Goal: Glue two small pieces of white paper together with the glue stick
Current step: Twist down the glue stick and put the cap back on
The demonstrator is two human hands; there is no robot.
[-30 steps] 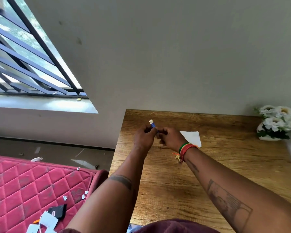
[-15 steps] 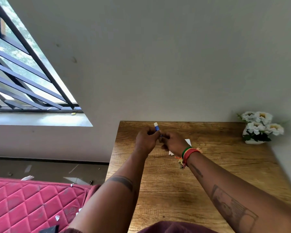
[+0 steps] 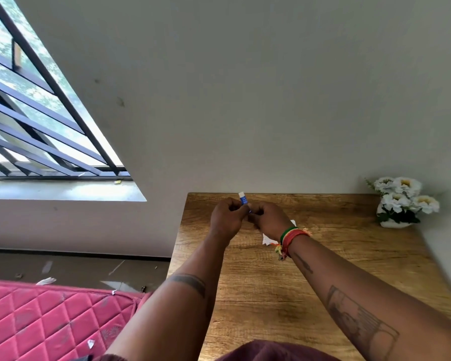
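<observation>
Above the far end of a wooden table (image 3: 323,269), my left hand (image 3: 227,220) curls around a blue glue stick (image 3: 243,198), its white end poking upward. My right hand (image 3: 270,220), fingers curled, meets it at the stick's lower end. White paper (image 3: 266,239) lies on the table, mostly hidden beneath my right wrist.

You face a plain grey wall (image 3: 271,87) behind the wooden tabletop (image 3: 336,256); a barred window (image 3: 31,121) brightens your left, above a pink quilted mattress (image 3: 37,321). White flowers (image 3: 401,199) sit in the right corner.
</observation>
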